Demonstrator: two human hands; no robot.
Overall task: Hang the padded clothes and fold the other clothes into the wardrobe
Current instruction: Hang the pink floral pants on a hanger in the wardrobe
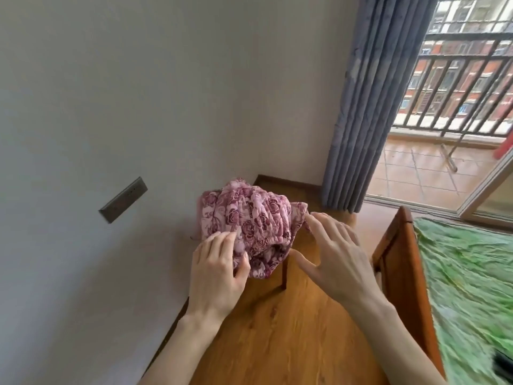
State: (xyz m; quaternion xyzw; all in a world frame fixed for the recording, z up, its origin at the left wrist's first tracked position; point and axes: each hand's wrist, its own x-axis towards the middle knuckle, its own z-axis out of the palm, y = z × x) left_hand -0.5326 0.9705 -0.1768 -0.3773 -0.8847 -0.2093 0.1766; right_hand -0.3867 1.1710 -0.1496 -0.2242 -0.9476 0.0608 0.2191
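Note:
A pink padded garment [251, 218] with a dark rose print lies bunched on a small wooden stool [283, 273], of which only a leg shows. My left hand [219, 269] grips the garment's lower left part, thumb and fingers closed on the cloth. My right hand [331, 254] is spread with straight fingers, the fingertips touching the garment's right edge. No wardrobe is in view.
A white wall [138, 107] with a grey socket plate [123, 200] runs along the left. A wooden bed frame [402, 273] with a green cover [472, 287] stands at the right. A blue-grey curtain [369, 107] hangs by the open balcony door. Wood floor [291, 343] lies below.

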